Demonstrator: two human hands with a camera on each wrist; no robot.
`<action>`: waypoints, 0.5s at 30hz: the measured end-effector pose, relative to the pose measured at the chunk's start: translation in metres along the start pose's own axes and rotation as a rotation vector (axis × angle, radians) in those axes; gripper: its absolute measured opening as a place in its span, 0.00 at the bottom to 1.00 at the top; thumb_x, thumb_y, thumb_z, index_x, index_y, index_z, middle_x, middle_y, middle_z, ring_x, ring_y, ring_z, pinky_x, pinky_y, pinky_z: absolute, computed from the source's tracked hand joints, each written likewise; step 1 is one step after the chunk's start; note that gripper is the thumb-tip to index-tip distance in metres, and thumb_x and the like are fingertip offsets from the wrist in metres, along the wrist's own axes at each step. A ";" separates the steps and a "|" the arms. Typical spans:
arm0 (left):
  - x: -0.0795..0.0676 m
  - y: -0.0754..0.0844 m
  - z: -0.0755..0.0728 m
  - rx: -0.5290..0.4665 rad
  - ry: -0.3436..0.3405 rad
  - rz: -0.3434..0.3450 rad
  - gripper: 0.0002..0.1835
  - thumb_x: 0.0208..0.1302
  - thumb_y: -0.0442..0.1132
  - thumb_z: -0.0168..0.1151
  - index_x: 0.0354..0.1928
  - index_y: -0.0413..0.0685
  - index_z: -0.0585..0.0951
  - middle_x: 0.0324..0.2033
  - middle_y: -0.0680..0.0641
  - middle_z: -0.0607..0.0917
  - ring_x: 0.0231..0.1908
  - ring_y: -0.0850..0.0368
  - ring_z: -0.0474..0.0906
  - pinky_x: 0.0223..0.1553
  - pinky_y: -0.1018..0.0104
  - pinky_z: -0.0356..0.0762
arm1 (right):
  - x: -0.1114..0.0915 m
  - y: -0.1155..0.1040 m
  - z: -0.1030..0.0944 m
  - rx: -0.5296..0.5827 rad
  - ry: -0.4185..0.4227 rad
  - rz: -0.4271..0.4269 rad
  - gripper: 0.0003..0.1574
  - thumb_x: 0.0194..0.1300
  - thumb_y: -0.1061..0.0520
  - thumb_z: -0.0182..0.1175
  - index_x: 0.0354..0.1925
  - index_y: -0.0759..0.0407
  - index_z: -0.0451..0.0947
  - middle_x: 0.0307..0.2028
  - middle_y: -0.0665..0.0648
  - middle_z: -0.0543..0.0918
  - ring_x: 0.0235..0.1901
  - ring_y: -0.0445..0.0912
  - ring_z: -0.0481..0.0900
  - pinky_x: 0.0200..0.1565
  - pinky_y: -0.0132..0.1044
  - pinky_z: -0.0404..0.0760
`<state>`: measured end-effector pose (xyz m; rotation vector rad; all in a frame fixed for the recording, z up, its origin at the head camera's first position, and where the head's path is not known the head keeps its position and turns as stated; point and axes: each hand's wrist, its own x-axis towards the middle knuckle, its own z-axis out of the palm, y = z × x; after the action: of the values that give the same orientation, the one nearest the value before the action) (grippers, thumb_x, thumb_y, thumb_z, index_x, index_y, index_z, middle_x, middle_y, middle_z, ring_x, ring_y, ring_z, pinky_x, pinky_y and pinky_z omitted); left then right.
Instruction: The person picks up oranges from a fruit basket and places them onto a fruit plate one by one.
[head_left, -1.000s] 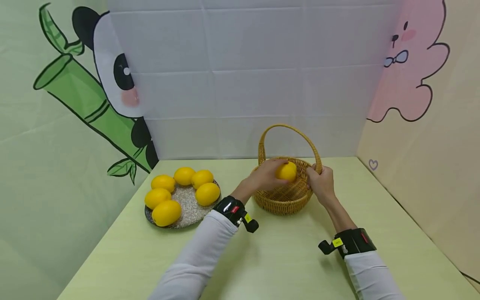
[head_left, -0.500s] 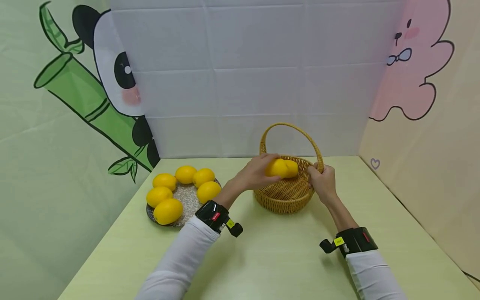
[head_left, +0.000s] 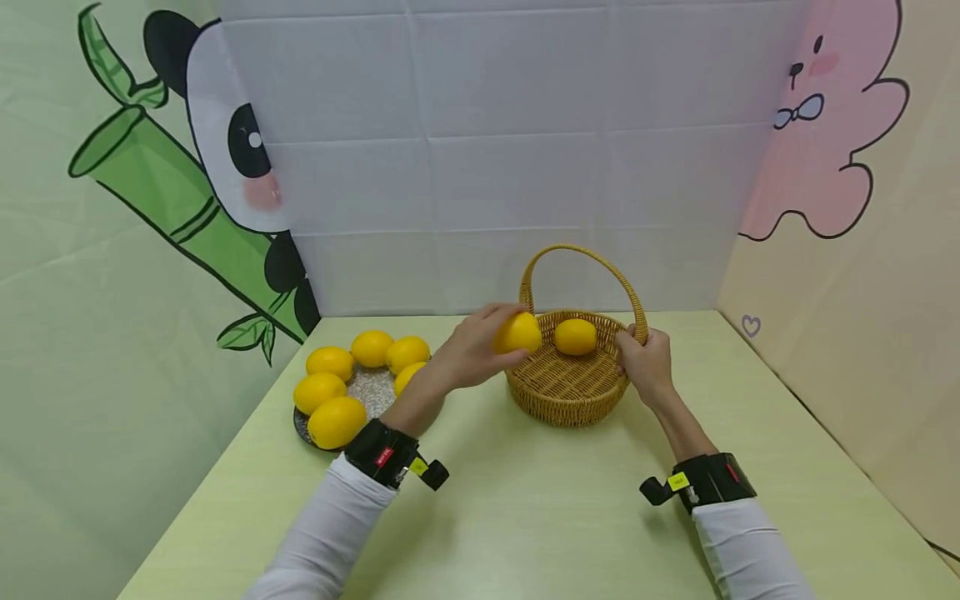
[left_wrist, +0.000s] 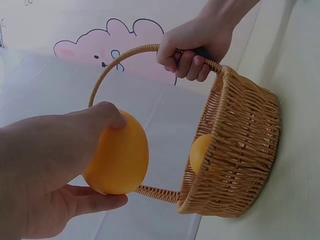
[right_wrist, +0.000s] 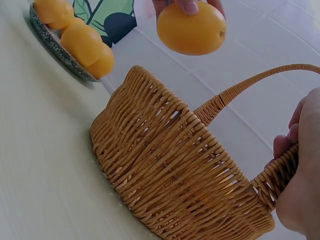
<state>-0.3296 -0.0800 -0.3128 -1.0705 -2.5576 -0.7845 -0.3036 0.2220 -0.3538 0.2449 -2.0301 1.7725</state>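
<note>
My left hand [head_left: 476, 348] grips a yellow lemon [head_left: 517, 333] between thumb and fingers, held up at the left rim of a wicker basket [head_left: 567, 410]. In the left wrist view that held lemon [left_wrist: 122, 157] is apart from the basket's rim. Another lemon [head_left: 576, 337] lies inside the basket towards the back; in the left wrist view the rim and wall partly hide it. My right hand [head_left: 647, 362] holds the foot of the basket's arched handle [head_left: 581, 250] on the right side, fingers curled round it. The basket stands upright on the table.
On the left of the table [head_left: 525, 517] stands a round speckled plate [head_left: 371, 393] with several lemons [head_left: 337, 422] round its edge. My left forearm overlaps its right side. A pale cloth wall [head_left: 465, 200] rises behind the table, with printed side walls left and right.
My left hand has moved left from inside the basket to its left rim, bringing a lemon out. The second lemon in the basket now shows fully. The right hand keeps its hold.
</note>
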 end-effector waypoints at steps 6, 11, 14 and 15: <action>-0.027 -0.013 -0.017 0.030 0.033 -0.020 0.36 0.66 0.52 0.69 0.74 0.53 0.71 0.67 0.47 0.73 0.52 0.54 0.75 0.48 0.57 0.81 | 0.000 -0.001 0.001 0.000 0.001 0.002 0.24 0.69 0.69 0.50 0.16 0.58 0.65 0.08 0.48 0.70 0.09 0.53 0.69 0.10 0.37 0.75; -0.049 -0.029 -0.032 0.052 0.053 -0.032 0.37 0.65 0.52 0.70 0.74 0.51 0.71 0.68 0.46 0.74 0.53 0.52 0.75 0.49 0.55 0.81 | -0.001 -0.003 0.002 -0.004 0.000 0.000 0.24 0.69 0.70 0.49 0.15 0.59 0.65 0.08 0.48 0.70 0.09 0.55 0.69 0.10 0.36 0.74; -0.062 -0.038 -0.041 0.060 0.053 -0.058 0.37 0.65 0.51 0.70 0.73 0.49 0.72 0.67 0.46 0.74 0.53 0.51 0.76 0.50 0.53 0.81 | 0.000 0.000 0.001 -0.002 -0.005 -0.004 0.24 0.70 0.69 0.49 0.15 0.60 0.65 0.07 0.48 0.70 0.09 0.55 0.69 0.10 0.36 0.74; -0.067 -0.040 -0.044 0.061 0.051 -0.069 0.37 0.65 0.51 0.70 0.73 0.49 0.72 0.67 0.45 0.74 0.53 0.51 0.76 0.50 0.53 0.81 | 0.001 0.003 0.001 0.000 -0.006 -0.004 0.24 0.70 0.69 0.49 0.15 0.60 0.64 0.07 0.48 0.70 0.09 0.55 0.69 0.09 0.36 0.74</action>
<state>-0.3110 -0.1672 -0.3202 -0.9362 -2.5699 -0.7358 -0.3054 0.2218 -0.3561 0.2544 -2.0318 1.7719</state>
